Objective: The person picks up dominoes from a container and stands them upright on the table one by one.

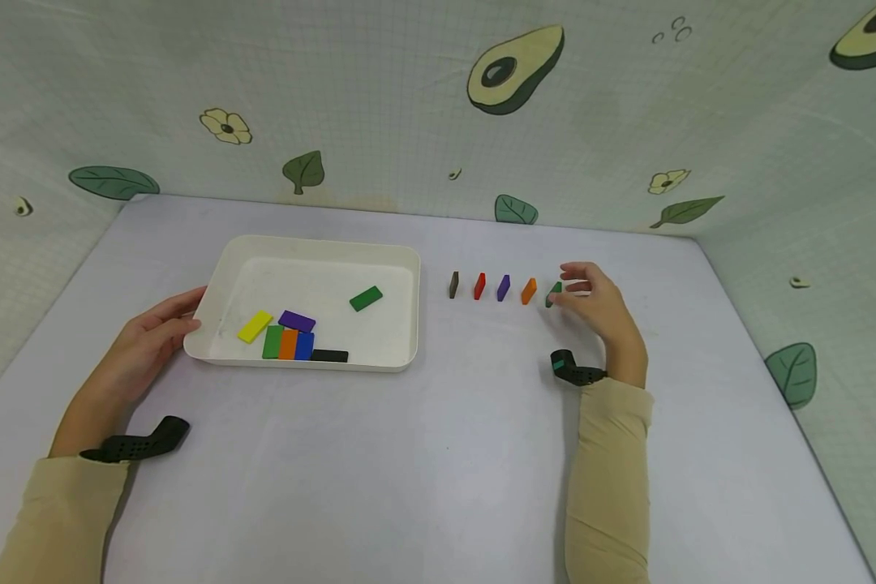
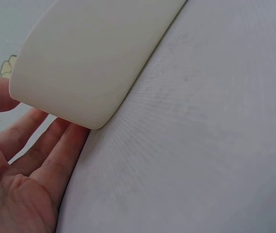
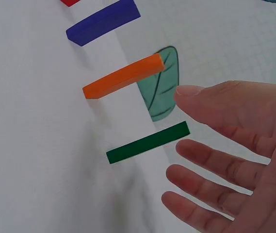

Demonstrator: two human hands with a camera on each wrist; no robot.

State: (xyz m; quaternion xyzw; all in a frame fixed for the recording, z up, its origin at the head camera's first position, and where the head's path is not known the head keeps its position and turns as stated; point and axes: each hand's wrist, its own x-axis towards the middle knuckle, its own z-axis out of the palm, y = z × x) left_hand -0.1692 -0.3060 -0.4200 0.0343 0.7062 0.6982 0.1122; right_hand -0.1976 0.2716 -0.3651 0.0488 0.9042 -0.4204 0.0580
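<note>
My left hand [image 1: 142, 349] rests against the left end of a white tray [image 1: 380, 367], its fingers nearly straight. In the left wrist view the thumb touches the rim while the other fingers lie along the end wall, their tips hidden. On the right, my right hand [image 1: 591, 302] surrounds an upright green domino block [image 3: 147, 142], the last in a spaced row. Thumb and fingers are spread apart, with gaps between them and the block in the right wrist view. Beside it stands an orange block [image 3: 123, 76], then a purple block [image 3: 104, 22].
A red block [image 1: 479, 286] and a dark brown block [image 1: 453, 285] continue the row leftward. Inside the tray lie a yellow block [image 1: 255, 326], a black block [image 1: 330, 356], a dark green block [image 1: 366, 298] and several others. A printed cloth [image 1: 394, 97] hangs behind the white table [image 1: 409, 487].
</note>
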